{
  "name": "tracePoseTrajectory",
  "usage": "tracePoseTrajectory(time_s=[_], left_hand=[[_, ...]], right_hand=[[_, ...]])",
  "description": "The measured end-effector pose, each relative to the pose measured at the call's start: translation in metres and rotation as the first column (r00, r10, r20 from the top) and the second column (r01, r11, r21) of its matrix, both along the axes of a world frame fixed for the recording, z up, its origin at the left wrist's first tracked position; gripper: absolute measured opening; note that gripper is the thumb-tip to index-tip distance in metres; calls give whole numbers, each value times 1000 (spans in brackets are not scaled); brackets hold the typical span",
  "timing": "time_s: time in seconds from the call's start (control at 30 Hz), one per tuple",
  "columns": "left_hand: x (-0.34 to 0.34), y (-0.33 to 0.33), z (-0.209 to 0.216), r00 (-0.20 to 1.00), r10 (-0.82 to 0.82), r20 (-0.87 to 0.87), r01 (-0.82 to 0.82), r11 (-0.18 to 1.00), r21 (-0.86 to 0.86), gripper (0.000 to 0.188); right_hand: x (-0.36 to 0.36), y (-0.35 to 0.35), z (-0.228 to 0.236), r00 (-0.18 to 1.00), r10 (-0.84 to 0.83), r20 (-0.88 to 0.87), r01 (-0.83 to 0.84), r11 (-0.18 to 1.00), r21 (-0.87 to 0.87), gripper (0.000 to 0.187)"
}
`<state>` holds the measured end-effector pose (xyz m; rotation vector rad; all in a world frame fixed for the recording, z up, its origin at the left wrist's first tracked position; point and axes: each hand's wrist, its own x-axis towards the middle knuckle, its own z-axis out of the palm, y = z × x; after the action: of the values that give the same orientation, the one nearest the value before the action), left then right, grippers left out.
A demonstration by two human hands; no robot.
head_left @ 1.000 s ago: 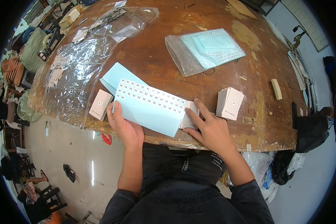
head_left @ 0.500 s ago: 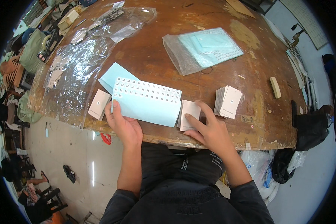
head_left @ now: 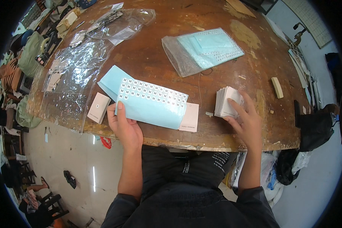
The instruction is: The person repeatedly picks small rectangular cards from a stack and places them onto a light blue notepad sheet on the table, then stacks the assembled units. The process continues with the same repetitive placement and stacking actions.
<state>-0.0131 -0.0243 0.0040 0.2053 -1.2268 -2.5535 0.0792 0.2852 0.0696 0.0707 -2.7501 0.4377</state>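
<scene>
In the head view, taking the pale blue sticker sheet (head_left: 150, 102) on the brown desk (head_left: 148, 57) as landmark: the left hand (head_left: 124, 125) lies at the sheet's near left corner, thumb and fingers flat on it, pressing rather than pinching. A single white tag (head_left: 189, 117) lies at the sheet's right end, its edge tucked under or against it; another white tag (head_left: 98, 107) rests just left of the sheet. Well right of the sheet, the right hand (head_left: 245, 121) has its fingers spread over a stack of white tags (head_left: 226, 102), touching the top one. Judging by the rows of stickers yet on the sheet and the thick stack, most of the tagging looks undone. Compared with a second ago, the right hand has left the sheet's right end for the stack, leaving that tag behind.
</scene>
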Motion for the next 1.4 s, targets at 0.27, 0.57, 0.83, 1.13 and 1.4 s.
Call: tracePoseTrajectory(time_s=[0.27, 0.57, 0.83, 1.13, 1.4], left_hand=[[2, -1, 0, 998, -60, 10, 60, 998, -28, 13], [6, 2, -1, 996, -91, -26, 88, 992, -88, 11], [9, 1, -2, 991, -117, -58, 111, 988, -104, 11], [9, 1, -9, 971, -139, -194, 117, 986, -121, 14], [9, 2, -9, 978, -139, -158, 115, 981, -154, 12]], right_hand=[[-11, -37, 4, 966, 26, -258, -33, 999, -25, 41], [-72, -163, -8, 834, 392, -389, -525, 782, -336, 28], [-92, -182, 0, 828, 384, -408, -529, 777, -341, 24], [-93, -176, -1, 822, 382, -421, -535, 770, -346, 23], [-92, -179, 5, 799, 393, -454, -533, 813, -235, 25]])
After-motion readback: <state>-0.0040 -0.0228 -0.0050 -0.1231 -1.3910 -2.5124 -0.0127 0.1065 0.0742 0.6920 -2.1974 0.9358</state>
